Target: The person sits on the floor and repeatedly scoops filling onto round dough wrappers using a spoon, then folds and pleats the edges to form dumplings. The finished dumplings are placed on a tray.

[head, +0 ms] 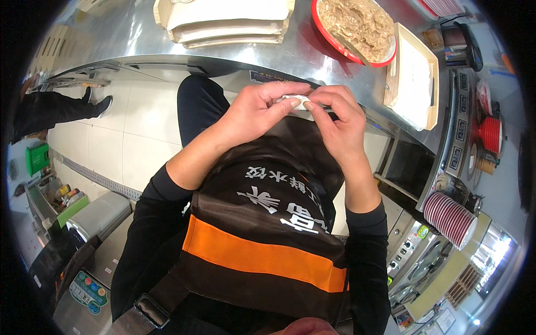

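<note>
Between my two hands is a small white dumpling [300,103], pinched along its edge by both thumbs and fingers. My left hand [260,104] grips it from the left side. From the other side my right hand [344,119] holds it with thumb and forefinger. The hands partly hide the dumpling, which is above my lap just short of the steel counter's edge. Beyond them on the counter stands a red-rimmed bowl [317,26] heaped with minced filling [356,23]. A flat spatula or stick [354,49] lies against the filling.
On the steel counter [142,39] are stacked wooden trays [228,35] at the left and a white-lined wooden tray [412,79] at the right. Red-and-white stacked bowls [450,220] stand farther right. Another person's legs [58,109] show at the left. A grey bin [98,215] stands behind.
</note>
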A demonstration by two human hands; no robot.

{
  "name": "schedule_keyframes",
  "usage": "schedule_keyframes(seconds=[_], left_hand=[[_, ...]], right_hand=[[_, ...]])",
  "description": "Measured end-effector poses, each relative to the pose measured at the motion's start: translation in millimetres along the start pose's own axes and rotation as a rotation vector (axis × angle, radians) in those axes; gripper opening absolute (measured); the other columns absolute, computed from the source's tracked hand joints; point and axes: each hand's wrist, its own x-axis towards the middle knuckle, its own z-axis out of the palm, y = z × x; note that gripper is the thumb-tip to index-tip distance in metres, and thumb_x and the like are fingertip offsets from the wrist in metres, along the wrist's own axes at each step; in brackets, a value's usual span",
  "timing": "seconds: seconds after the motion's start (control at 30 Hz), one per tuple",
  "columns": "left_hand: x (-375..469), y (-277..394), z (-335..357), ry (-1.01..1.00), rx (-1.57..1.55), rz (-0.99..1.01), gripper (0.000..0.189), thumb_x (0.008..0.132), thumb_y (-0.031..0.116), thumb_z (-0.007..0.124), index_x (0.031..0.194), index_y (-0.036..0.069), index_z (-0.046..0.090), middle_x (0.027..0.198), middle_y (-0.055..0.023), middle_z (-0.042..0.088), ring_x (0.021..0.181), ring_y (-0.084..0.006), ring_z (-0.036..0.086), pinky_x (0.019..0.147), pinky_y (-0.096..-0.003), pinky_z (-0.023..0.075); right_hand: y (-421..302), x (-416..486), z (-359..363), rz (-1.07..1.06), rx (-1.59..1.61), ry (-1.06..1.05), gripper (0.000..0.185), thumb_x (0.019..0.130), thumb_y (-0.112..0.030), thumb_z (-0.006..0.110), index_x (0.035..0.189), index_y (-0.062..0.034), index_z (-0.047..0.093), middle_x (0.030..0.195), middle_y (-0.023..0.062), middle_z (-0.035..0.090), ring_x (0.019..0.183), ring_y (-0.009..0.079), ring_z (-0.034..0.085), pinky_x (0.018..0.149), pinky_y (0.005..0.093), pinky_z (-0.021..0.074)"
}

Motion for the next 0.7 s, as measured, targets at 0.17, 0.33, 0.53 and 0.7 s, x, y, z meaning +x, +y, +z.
schedule_keyframes(seconds=[0.17,0.33,0.53,0.7], left_hand=[[-1,-4,1,0.007,-0.244,-0.094,0.027,0.107,0.01,0.057,0.129,-0.002,0.068,0.124,-0.0105,0.071,0.11,-0.0161,0.068,0.095,-0.0317,0.0594],[0,-5,2,-0.015,-0.336,-0.118,0.03,0.109,0.011,0.051,0.13,-0.004,0.065,0.132,-0.0156,0.068,0.12,-0.0233,0.066,0.104,-0.0401,0.0574],[0,-7,3,-0.008,-0.362,-0.115,0.029,0.109,0.011,0.051,0.13,-0.004,0.065,0.132,-0.0153,0.067,0.12,-0.0228,0.066,0.105,-0.0391,0.0568],[-1,-3,1,-0.02,-0.334,-0.125,0.029,0.109,0.01,0.051,0.13,-0.004,0.066,0.131,-0.014,0.068,0.119,-0.0204,0.066,0.105,-0.0365,0.0561]], right_hand=[[-12,-3,5,0.167,0.255,0.101,0.013,0.085,0.0,0.08,0.096,-0.0018,0.073,0.097,0.0075,0.07,0.085,0.0172,0.067,0.074,0.0289,0.0536],[5,-13,3,0.147,0.244,0.067,0.014,0.086,0.001,0.079,0.099,-0.0008,0.073,0.098,0.0067,0.069,0.082,0.0137,0.064,0.071,0.0268,0.0524],[0,-12,9,0.166,0.286,0.127,0.013,0.087,0.001,0.078,0.099,-0.0006,0.073,0.098,0.0069,0.069,0.08,0.0135,0.063,0.07,0.0261,0.0515],[-1,-11,6,0.09,0.156,0.093,0.013,0.087,0.001,0.078,0.099,-0.0004,0.074,0.098,0.0078,0.069,0.082,0.0143,0.065,0.072,0.0264,0.052]])
